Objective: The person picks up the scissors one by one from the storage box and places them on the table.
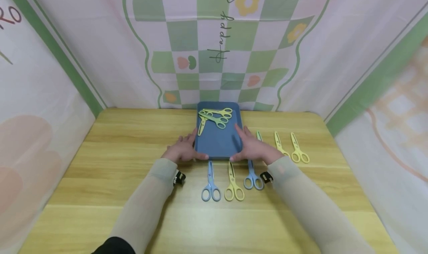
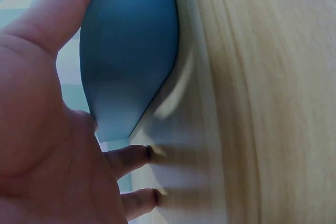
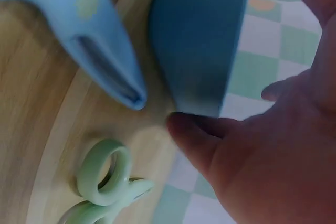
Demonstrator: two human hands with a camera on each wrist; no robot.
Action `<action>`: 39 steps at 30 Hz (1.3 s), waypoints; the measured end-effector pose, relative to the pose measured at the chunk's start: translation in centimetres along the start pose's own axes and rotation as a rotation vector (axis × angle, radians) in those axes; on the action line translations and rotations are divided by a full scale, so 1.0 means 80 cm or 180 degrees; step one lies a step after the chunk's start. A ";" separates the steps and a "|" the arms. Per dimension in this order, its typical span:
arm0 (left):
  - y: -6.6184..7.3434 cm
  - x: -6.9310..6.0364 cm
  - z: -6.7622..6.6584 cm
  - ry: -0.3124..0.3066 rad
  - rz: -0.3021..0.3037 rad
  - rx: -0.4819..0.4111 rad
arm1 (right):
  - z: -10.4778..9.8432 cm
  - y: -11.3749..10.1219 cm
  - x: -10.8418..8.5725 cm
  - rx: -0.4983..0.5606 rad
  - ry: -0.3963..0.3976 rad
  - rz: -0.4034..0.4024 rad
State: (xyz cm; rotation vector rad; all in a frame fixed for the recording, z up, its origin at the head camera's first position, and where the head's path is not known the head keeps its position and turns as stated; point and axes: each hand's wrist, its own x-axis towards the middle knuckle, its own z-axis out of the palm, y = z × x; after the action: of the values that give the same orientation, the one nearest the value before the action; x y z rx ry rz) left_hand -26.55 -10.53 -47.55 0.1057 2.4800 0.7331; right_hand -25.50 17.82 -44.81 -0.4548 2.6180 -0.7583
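Observation:
A blue tray (image 1: 219,144) lies at the back of the table, holding yellow scissors (image 1: 219,111) and green scissors (image 1: 214,119) heaped at its far end. My left hand (image 1: 183,149) is against its left side, thumb along the near edge. In the left wrist view its fingers (image 2: 134,158) are spread, some reaching down by the tabletop. Opposite it, my right hand (image 1: 255,147) lies at the tray's right side, thumb by the near corner. The right wrist view shows a fingertip (image 3: 181,127) beside the tray's wall (image 3: 202,40). Neither hand curls round anything.
Blue scissors (image 1: 210,185), yellow scissors (image 1: 233,185) and another blue pair (image 1: 253,179) lie in front of the tray. To the right are partly hidden green scissors (image 1: 259,136) and two yellow pairs (image 1: 298,150). A patterned cloth wall (image 1: 220,42) stands behind the table (image 1: 133,202).

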 end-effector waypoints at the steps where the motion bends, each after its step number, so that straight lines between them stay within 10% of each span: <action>1: 0.000 0.000 0.000 -0.0002 0.0000 -0.0001 | 0.000 0.002 0.003 -0.0015 -0.0049 -0.0004; 18: -0.003 0.009 0.001 -0.0044 -0.0036 -0.0029 | 0.005 0.010 0.020 0.0605 -0.0162 0.0102; 39: 0.002 0.004 0.000 -0.0022 0.0035 -0.0109 | 0.000 0.009 0.018 0.0466 -0.0378 0.0374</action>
State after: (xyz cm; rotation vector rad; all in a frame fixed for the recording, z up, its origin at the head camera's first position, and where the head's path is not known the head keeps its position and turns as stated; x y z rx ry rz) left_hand -26.84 -10.32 -47.60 0.1091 2.4610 0.7782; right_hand -26.86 17.83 -45.62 -0.2921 2.4351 -0.8497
